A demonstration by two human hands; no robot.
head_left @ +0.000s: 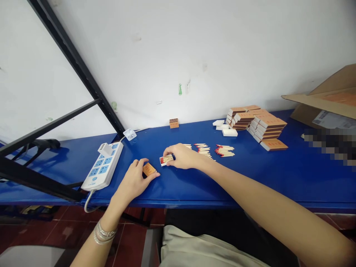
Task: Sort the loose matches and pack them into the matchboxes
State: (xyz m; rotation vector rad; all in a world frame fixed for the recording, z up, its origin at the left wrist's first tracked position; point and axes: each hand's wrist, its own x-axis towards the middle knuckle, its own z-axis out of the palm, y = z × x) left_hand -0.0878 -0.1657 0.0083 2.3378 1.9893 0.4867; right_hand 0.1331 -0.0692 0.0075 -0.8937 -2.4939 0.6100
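Observation:
My left hand [135, 179] is closed around an orange matchbox sleeve [149, 169], thumb along one side and fingers along the other. Just right of it, my right hand [182, 156] grips a small white matchbox tray [167, 163] by its ends. Red-tipped matches [167, 159] lie inside that tray. The sleeve and the tray are a short gap apart over the blue table. Beyond my right hand are loose piles of matches, one of them a middle pile [204, 149] and another a right pile [224, 150]; my hand partly hides a further pile.
Stacked matchboxes [267, 124] stand at the back right beside several white trays [229, 132]. A few boxes [174, 123] stand by the wall. To the left are a power strip [104, 167] and a black metal frame [80, 66]. An open cardboard carton [304, 113] sits far right.

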